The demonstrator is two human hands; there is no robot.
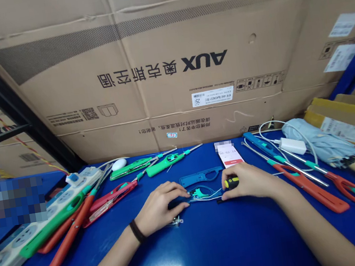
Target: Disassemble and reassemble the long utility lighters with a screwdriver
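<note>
My left hand (158,205), with a dark band at the wrist, pinches the left end of an opened blue gas lighter (209,196). A teal trigger (202,192) and a thin white wire show inside its body. In my right hand (249,181) is a small black and yellow screwdriver (231,182), held over the lighter's right end; its tip is hidden. Just behind lies a loose blue casing half (199,176). Small metallic parts (177,221), too small to make out, rest below my left hand.
Green lighters (161,167), red lighters (74,230) and a power strip (22,238) lie left. A phone (230,155) stands behind my right hand. More red lighters (314,187), a white charger (292,146) and a folded umbrella (323,141) lie right. Cardboard (148,34) walls the back.
</note>
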